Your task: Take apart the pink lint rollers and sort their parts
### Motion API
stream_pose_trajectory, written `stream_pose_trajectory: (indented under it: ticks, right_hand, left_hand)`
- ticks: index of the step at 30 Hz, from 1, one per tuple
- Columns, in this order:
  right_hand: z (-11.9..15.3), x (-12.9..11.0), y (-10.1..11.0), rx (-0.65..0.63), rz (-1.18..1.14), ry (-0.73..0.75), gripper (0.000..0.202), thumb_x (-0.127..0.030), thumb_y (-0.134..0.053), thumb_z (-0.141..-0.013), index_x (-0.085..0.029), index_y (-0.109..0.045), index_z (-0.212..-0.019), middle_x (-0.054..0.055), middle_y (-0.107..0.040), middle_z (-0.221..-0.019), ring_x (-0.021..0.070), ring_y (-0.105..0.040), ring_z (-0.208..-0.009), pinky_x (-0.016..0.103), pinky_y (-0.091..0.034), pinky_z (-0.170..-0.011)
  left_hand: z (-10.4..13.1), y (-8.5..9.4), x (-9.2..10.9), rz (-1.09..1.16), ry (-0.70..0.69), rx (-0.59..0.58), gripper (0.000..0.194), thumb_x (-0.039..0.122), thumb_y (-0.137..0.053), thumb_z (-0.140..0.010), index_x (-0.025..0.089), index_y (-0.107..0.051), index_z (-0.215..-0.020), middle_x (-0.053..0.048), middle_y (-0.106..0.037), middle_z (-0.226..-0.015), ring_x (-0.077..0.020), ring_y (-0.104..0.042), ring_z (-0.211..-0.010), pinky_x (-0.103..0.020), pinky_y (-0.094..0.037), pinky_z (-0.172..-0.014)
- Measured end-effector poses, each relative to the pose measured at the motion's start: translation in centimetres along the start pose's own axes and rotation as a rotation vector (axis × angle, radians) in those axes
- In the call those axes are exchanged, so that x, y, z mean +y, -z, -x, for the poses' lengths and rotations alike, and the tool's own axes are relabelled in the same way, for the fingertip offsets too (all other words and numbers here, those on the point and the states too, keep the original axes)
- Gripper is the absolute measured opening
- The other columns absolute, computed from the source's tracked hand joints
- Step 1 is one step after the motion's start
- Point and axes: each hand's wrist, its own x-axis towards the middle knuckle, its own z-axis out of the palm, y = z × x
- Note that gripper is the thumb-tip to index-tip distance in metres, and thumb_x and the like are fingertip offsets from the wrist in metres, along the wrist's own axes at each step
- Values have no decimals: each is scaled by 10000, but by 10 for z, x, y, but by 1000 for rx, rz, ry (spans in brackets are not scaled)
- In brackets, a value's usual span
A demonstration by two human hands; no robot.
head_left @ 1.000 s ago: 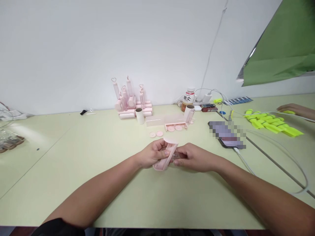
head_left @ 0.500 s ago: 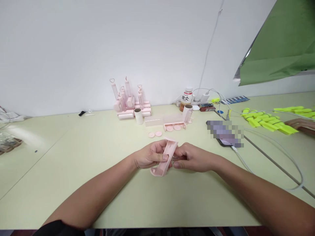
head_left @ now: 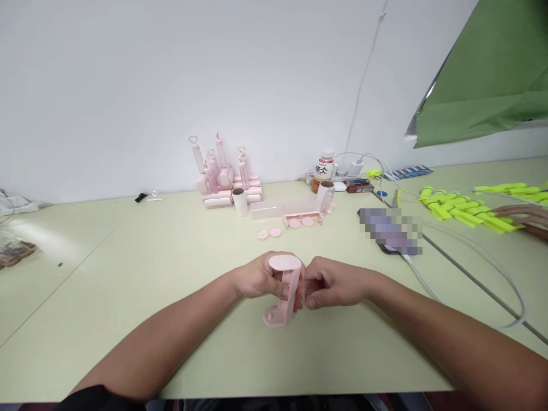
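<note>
My left hand point(head_left: 259, 278) grips a pink plastic bracket-shaped part point(head_left: 283, 291) just above the pale green table point(head_left: 171, 297), near its front edge. The part stands almost upright, with a rounded end on top and a flat foot at the bottom. My right hand point(head_left: 334, 282) presses against the part's right side, fingers curled on it; whatever small piece it pinches there is hidden. Both forearms reach in from the bottom of the view.
Further back lie two pink discs point(head_left: 269, 233), a pink tray with discs point(head_left: 303, 219), a clear strip point(head_left: 274, 209), two cardboard tubes point(head_left: 240, 201) and a stack of pink parts point(head_left: 222, 174). A phone point(head_left: 391, 234) with cable, a bottle point(head_left: 324, 170) and yellow pieces point(head_left: 462, 206) sit right, beside another person's hand point(head_left: 528, 218).
The pink part has turned from a slanted lie to nearly upright, and both hands have dropped slightly toward me. The other person's hand at right has shifted among the yellow pieces.
</note>
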Motion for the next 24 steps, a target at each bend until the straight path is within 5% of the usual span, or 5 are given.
stream_pose_trajectory:
  ticks: [5, 9, 13, 19, 24]
  right_hand:
    - [-3, -3, -2, 168, 208, -37, 376, -464, -604, -849, -177, -480, -639, -64, -393, -561, 78, -339, -512, 221, -269, -491]
    - [-13, -2, -8, 433, 626, -26, 178, -238, -566, -816, -185, -508, -657, 19, -554, -689, 153, -501, -679, 270, -392, -628]
    - [-37, 2, -18, 429, 783, 12, 89, -165, -560, -781, -144, -638, -744, 166, -655, -1075, 273, -579, -1052, 383, -436, -925]
    - [-79, 9, -16, 412, 944, -68, 333, -290, -536, -855, -68, -684, -1053, 233, -441, -1439, 425, -350, -1343, 522, -305, -1074]
    - [-95, 11, -12, 452, 960, -118, 376, -299, -504, -869, -96, -644, -1152, 184, -490, -1404, 377, -462, -1210, 501, -349, -1037]
  left_hand:
    - [17, 14, 30, -85, 114, -67, 431, 314, -852, -632, 145, -666, -982, -74, -703, -843, -215, -696, -643, -341, -561, -613]
    - [29, 32, 64, -489, 56, 376, 387, 295, -778, -695, 156, -676, -1041, -45, -675, -913, -170, -672, -710, -294, -532, -681]
    - [21, 52, 78, -1065, 130, 775, 205, 258, -612, -770, 177, -706, -933, -4, -664, -823, -133, -608, -621, -233, -454, -559]
    - [-18, 79, 73, -1726, 311, 801, 258, 254, -512, -829, 193, -716, -975, -52, -713, -856, -188, -648, -671, -277, -459, -606]
    - [-38, 94, 69, -1864, 348, 771, 245, 251, -530, -827, 220, -729, -966, -65, -732, -920, -238, -663, -872, -297, -474, -709]
